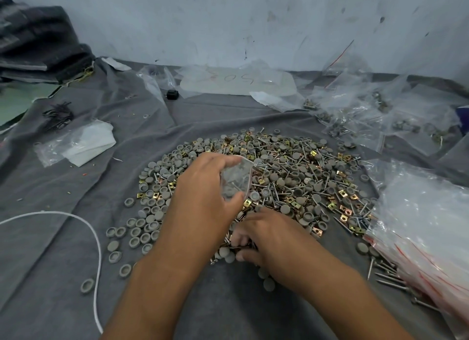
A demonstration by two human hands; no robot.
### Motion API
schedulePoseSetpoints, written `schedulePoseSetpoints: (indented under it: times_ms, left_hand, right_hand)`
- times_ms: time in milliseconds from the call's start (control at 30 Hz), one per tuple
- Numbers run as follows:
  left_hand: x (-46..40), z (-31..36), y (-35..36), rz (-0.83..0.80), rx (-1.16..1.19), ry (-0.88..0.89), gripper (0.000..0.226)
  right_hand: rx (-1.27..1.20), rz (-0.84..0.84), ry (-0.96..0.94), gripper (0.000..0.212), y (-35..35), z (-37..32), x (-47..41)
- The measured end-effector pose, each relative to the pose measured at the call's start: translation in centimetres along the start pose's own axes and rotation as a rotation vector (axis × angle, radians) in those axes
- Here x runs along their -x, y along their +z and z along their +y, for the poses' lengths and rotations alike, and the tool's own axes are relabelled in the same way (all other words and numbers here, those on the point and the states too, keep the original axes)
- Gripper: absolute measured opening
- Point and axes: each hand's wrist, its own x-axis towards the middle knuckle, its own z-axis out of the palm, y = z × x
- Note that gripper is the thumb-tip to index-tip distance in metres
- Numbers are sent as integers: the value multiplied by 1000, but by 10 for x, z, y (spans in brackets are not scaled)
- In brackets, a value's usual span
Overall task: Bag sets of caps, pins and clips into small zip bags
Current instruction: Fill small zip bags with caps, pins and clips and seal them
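A wide heap (299, 177) of grey round caps, metal pins and brass-coloured clips lies on the grey cloth (63, 192). My left hand (203, 189) holds a small clear zip bag (236, 178) above the heap's left side; a cap and pins show inside it. My right hand (264, 235) rests on the heap's near edge, just below the bag. Its fingers are curled into the parts, pinching some pins and clips. What exactly lies under its fingers is hidden.
A stack of empty red-striped zip bags (426, 225) lies at the right, with loose pins (385, 276) beside it. Filled bags (368, 121) pile at the back right. A white cord (94, 238) curves at the left. Loose caps (137, 233) scatter left of the heap.
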Motion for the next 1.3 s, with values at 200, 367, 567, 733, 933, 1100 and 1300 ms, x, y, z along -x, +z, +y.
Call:
schedulePoseSetpoints:
  times_ms: [200,367,567,733,933,1100,1300]
  left_hand:
    - [1,-2,-1,-1,-14,-11,54]
    - [0,-1,-3,-13,-19,-14,54]
    - [1,2,-1,-41,-8,-26,55]
    - [2,5,2,-86,-24,3,56]
    - [1,3,2,-84,-19,17,53]
    - [1,3,2,-75,-6,26,52]
    - [1,3,0,-62,-2,20,51]
  right_hand:
    - [-28,73,34,7,3,6,6]
    - [-237,181,114,9,-4,13,5]
    - [-375,784,2,7,-28,5,9]
    - [-235,934,-61,14,-26,-2,2]
    - [-175,883,69,17,-19,1,-4]
    - [-216,856,112,17,-18,3,-6]
    - [-296,828,110,17,-19,1,-4]
